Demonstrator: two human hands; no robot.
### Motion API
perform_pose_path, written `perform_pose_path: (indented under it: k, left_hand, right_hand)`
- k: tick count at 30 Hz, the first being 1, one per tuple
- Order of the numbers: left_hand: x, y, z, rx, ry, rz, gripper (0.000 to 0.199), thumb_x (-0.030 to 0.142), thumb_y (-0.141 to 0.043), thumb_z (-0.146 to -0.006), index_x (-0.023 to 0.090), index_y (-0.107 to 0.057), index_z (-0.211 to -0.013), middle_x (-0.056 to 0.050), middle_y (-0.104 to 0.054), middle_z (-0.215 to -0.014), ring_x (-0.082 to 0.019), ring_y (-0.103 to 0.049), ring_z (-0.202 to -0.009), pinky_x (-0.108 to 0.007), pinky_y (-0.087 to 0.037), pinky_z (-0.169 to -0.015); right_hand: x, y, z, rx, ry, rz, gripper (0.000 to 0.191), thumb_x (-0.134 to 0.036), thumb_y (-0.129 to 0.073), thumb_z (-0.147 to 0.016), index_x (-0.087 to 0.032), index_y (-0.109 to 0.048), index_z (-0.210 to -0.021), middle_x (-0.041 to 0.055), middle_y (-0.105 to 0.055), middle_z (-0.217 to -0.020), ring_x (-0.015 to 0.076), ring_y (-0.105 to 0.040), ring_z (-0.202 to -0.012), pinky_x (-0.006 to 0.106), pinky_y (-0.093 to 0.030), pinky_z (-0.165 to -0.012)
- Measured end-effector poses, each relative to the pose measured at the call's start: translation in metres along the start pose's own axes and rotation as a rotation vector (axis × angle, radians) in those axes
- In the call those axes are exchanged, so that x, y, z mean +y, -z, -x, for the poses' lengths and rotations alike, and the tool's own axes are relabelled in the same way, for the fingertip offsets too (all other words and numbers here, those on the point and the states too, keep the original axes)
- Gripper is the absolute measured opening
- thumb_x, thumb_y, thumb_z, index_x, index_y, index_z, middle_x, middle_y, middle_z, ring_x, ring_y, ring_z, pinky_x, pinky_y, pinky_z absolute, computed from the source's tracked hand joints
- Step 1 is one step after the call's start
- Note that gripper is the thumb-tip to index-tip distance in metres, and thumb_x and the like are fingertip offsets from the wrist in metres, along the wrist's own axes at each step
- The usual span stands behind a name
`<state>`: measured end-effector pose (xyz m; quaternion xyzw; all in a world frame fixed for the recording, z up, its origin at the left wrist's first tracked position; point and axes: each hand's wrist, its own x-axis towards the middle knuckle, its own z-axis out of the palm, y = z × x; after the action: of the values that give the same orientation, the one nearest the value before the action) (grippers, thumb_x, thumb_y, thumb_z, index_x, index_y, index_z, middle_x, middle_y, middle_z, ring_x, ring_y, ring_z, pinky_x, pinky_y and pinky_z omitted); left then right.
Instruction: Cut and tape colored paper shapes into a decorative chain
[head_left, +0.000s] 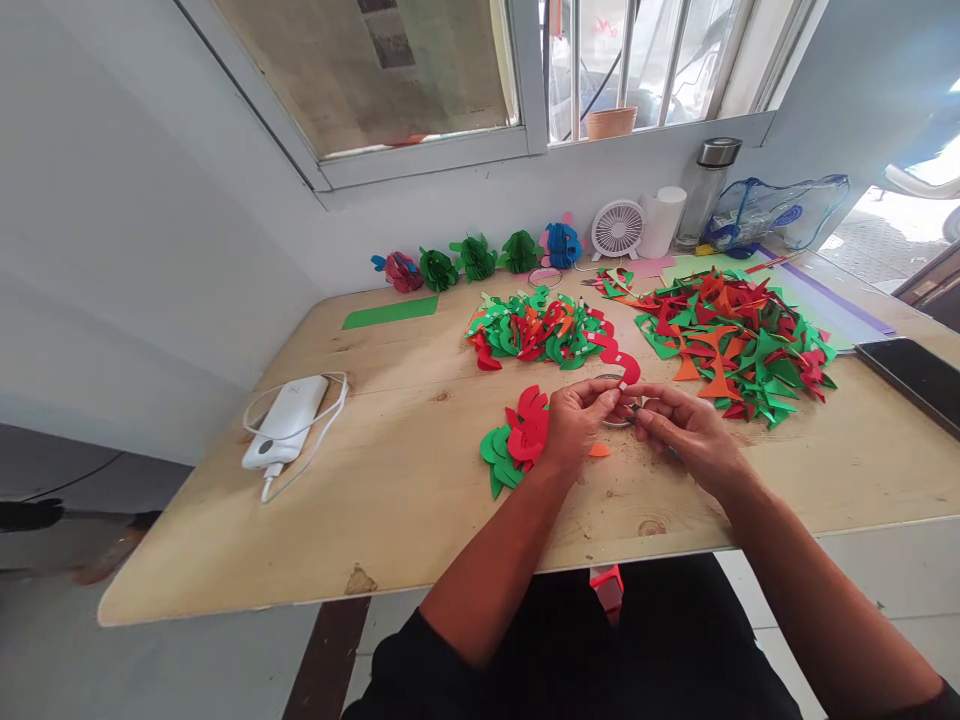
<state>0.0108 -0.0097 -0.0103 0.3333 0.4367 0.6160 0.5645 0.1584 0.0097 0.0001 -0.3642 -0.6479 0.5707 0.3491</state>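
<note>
My left hand (576,422) pinches a red curved paper cutout (627,368) with a small white patch on it. From its far end, more red pieces run back toward a heap of red and green curved cutouts (536,325). My right hand (686,435) is close beside the left, thumb and fingers closed on a small dark thing (634,410) whose kind I cannot make out. Behind the hands lies a round ring-like object (616,424), mostly covered. Left of my left hand, a pile of red and green paper cutouts (499,455) rests on the table.
Paper scraps (750,335) heap at the right, near a black phone (911,375). A white power bank (289,420) with its cable lies left. Along the wall stand folded paper figures (476,257), a small fan (618,229), a glass bottle (703,195) and a clear pouch (776,215).
</note>
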Motion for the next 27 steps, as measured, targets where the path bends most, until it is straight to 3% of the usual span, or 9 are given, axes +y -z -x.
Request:
perform_pose_path:
  k: [21,27]
  left_hand:
    - [-0.0003,0.0003,0.0017,-0.026,-0.001,0.062,0.021,0.026,-0.070,-0.067,0.013,-0.069,-0.084,-0.006,-0.073,-0.074,-0.016,-0.068,-0.066,-0.029,-0.053,-0.068]
    - [-0.0015,-0.0005,0.0002,-0.029,-0.013,0.101,0.024,0.031,-0.072,-0.067,0.013,-0.069,-0.082,-0.007,-0.073,-0.075,-0.018,-0.069,-0.068,-0.032,-0.053,-0.072]
  right_hand:
    - [0.0005,0.0039,0.0017,-0.056,-0.079,-0.122,0.043,-0.039,-0.060,-0.082,-0.017,-0.059,-0.118,-0.0007,-0.056,-0.062,0.0074,-0.038,-0.047,0.021,-0.023,-0.038]
    - [0.0031,0.0052,0.0019,-0.096,-0.057,-0.181,0.043,-0.035,-0.060,-0.084,-0.018,-0.055,-0.123,-0.0016,-0.055,-0.062,0.0064,-0.040,-0.049,0.020,-0.026,-0.042]
